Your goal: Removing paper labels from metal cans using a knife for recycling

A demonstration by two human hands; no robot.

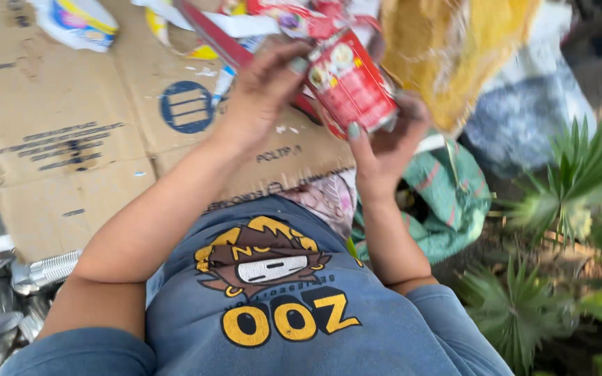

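Left hand (263, 87) fingers grip red can (350, 83) label | right hand (384, 143) cups base, 5 o'clock | probably peeling; hold can steady.

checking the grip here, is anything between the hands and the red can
Nothing visible. Both hands are directly on the red can: the left hand holds its upper end and the right hand cups its lower end. It is held up above the cardboard.
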